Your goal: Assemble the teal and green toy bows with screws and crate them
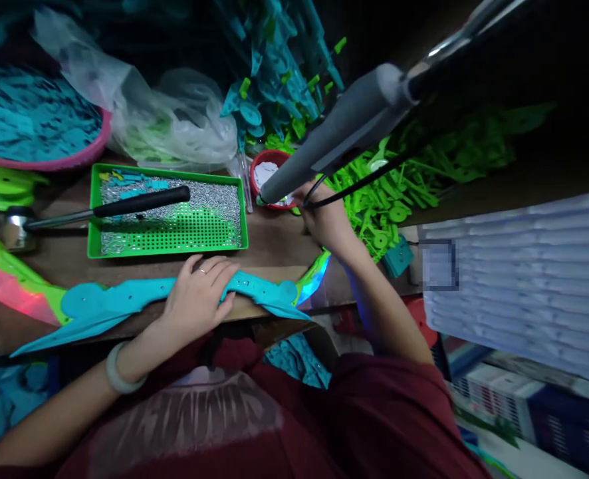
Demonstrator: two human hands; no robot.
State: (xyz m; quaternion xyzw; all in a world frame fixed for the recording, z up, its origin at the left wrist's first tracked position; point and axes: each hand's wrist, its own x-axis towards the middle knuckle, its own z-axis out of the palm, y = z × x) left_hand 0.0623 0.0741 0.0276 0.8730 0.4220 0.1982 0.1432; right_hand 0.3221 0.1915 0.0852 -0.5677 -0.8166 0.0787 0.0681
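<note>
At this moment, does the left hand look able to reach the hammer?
Probably yes: the hammer lies uncovered over the edge of the tray, and nothing visible blocks the way. The left hand would first need to leave the blue part.

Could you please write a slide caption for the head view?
Left grip rests on a turquoise plastic piece; right grip is near a red bowl.

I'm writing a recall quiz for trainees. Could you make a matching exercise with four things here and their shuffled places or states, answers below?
1. Hammer
2. Red bowl
3. Left hand
4. Pink basin

A. Contains white pieces
B. Contains blue pieces
C. Lies partly over the green tray
D. Rests on the blue curved piece

Pairs: 1-C, 2-A, 3-D, 4-B
</note>
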